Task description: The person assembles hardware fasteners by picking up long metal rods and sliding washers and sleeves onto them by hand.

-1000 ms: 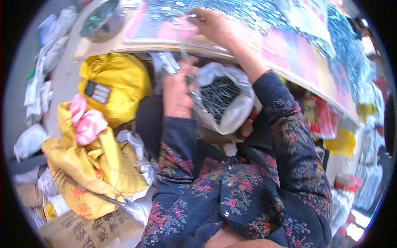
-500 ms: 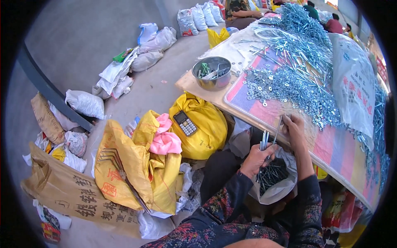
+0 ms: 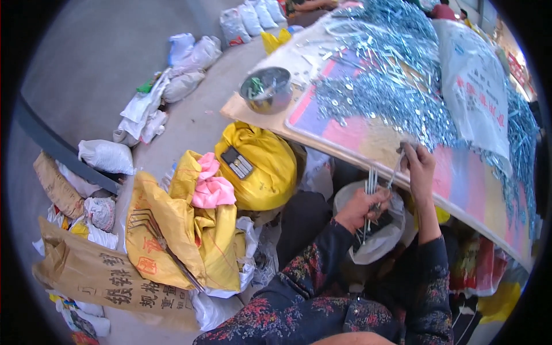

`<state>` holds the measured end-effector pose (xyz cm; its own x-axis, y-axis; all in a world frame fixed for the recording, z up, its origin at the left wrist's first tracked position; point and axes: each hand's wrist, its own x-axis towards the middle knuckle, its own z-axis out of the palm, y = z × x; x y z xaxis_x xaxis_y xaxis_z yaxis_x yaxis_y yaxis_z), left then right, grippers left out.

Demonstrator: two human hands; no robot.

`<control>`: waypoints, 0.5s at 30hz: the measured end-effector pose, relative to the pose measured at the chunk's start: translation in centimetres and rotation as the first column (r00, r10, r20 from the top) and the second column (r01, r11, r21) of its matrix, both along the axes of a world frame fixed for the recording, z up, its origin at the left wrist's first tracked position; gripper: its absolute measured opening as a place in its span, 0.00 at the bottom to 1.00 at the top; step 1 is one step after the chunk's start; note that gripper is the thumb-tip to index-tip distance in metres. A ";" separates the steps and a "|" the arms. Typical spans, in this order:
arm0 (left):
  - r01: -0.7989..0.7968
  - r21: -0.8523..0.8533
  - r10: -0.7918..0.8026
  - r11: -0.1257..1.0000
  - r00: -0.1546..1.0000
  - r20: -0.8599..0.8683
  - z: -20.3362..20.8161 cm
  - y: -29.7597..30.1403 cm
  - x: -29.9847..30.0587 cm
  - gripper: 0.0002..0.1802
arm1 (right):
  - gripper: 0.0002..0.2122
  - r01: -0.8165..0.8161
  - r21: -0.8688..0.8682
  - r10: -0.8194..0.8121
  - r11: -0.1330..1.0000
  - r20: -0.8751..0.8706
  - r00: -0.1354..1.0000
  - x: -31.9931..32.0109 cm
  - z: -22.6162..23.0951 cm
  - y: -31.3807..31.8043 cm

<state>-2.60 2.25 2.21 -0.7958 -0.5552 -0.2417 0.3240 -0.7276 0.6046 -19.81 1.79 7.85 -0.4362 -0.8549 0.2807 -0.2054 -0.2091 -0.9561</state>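
My left hand (image 3: 361, 209) is closed round a bundle of long thin silvery bolts (image 3: 371, 179), which stick out above and below the fist. Just to its right and farther up, at the table's near edge, my right hand (image 3: 422, 165) pinches one long bolt (image 3: 395, 169) by its upper end. This bolt slants down toward the left hand; whether a washer sits on it is too blurred to tell. Below the left hand gapes a white plastic bag (image 3: 401, 229) with dark long bolts inside, partly covered by that hand.
Heaped washers (image 3: 351, 99) and long bolts (image 3: 391, 29) lie on the striped tabletop (image 3: 460, 190), beside a white sack (image 3: 474, 95). A metal bowl (image 3: 270, 103) stands at the corner. Left are a yellow sack (image 3: 267, 178) bearing a phone (image 3: 237, 164), and a hand rake (image 3: 167, 247). Someone (image 3: 310, 4) sits beyond.
The view has shifted, so the table and sacks appear farther left. Both hands sit farther right along the table edge, and my left hand covers more of the bag's mouth. Both still hold bolts.
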 end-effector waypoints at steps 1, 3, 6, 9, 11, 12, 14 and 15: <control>-0.143 0.050 0.142 0.988 0.989 0.033 -0.6 0.2 -0.8 0.08 | 0.09 0.081 -0.015 -0.082 0.997 -0.170 0.982 0.4 -0.1 -0.1; -0.083 -0.109 0.096 0.991 0.989 0.115 -1.6 -0.3 -0.6 0.11 | 0.08 0.066 -0.111 -0.113 0.992 -0.502 0.857 -0.5 -0.6 0.0; -0.094 -0.220 0.146 0.971 0.961 0.236 0.1 -0.5 0.2 0.10 | 0.08 0.072 -0.166 -0.155 0.984 -0.570 0.807 0.3 -1.4 0.1; -0.147 -0.187 0.185 0.971 0.961 0.207 -0.4 -1.1 -0.6 0.08 | 0.07 0.017 -0.092 -0.067 0.996 -0.574 0.816 -0.8 -2.4 3.1; -0.186 -0.153 0.214 0.970 0.959 0.188 -1.0 -1.4 -0.7 0.06 | 0.06 0.047 0.120 0.007 0.992 -0.412 0.911 -1.6 -2.2 4.6; -0.208 -0.135 0.233 0.969 0.951 0.202 -0.9 -1.1 -0.9 0.06 | 0.06 0.066 0.129 -0.006 0.989 -0.418 0.909 -3.1 -2.3 4.8; -0.194 -0.130 0.217 0.972 0.957 0.195 -1.1 -0.5 -0.9 0.05 | 0.10 0.463 0.040 -0.407 0.886 -0.414 0.814 -7.4 -2.7 3.6; -0.184 -0.131 0.206 0.974 0.961 0.182 -1.1 -0.2 -1.1 0.05 | 0.11 0.486 0.020 -0.390 0.874 -0.568 0.725 -9.7 -3.3 2.8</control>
